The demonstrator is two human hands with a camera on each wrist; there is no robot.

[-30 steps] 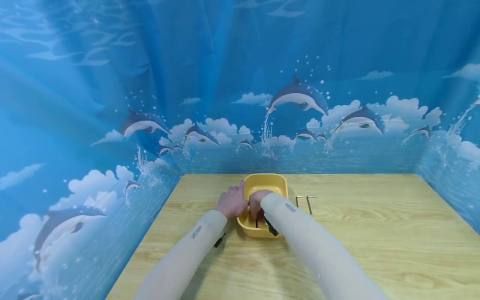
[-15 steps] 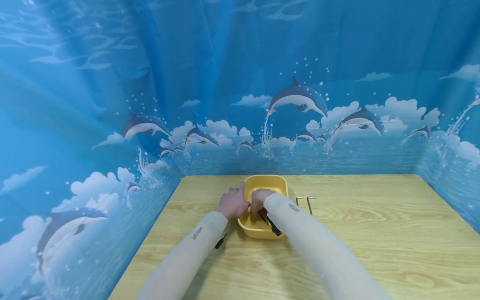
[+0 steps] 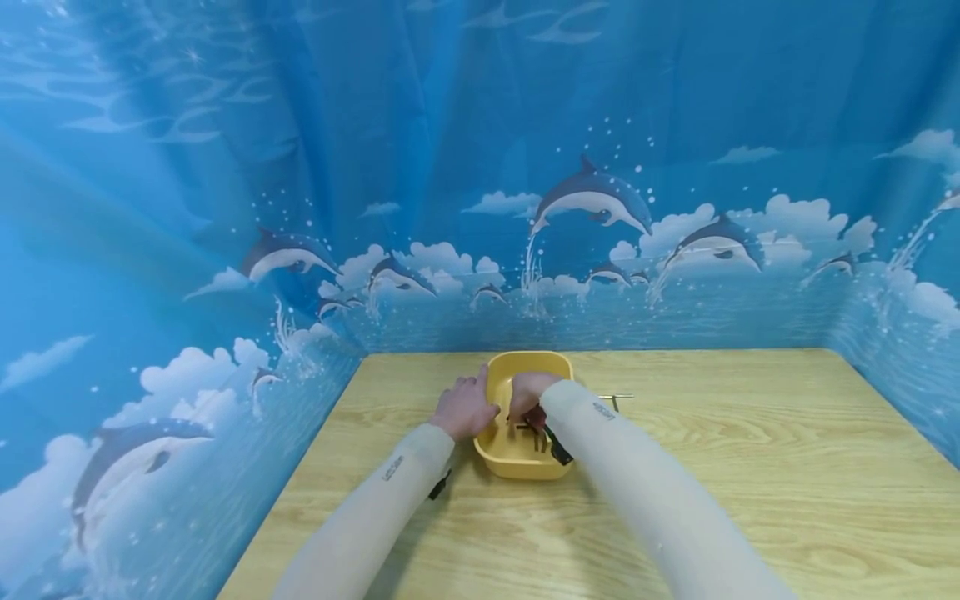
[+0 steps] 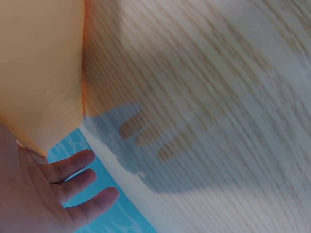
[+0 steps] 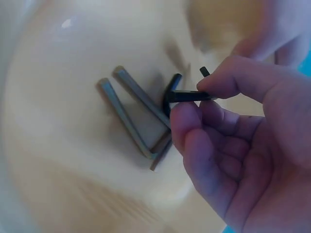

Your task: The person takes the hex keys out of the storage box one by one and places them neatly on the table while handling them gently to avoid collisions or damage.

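In the head view my left hand [image 3: 463, 407] holds the left rim of a yellow plastic basin [image 3: 525, 471], thumb inside. The left wrist view shows its other fingers [image 4: 92, 206] loosely extended outside the basin wall [image 4: 43, 63]. My right hand [image 3: 528, 396] is down inside the basin. In the right wrist view it pinches a black hex key [image 5: 189, 96] between thumb and fingertips. Below, on the basin floor, lie greyish L-shaped hex keys [image 5: 126, 116] and another black bent key [image 5: 171, 90]. The fingers hide part of the pile.
Right of the basin, metal L-shaped keys [image 3: 616, 397] lie on the wood-grain table [image 3: 750, 467], partly behind the right sleeve [image 3: 622, 450]. A blue dolphin-print curtain [image 3: 450, 167] stands behind the table and along its sides.
My right hand has shifted slightly right inside the basin, uncovering hex keys on its floor. The right sleeve now covers more of the keys on the table. My left hand stays on the rim.
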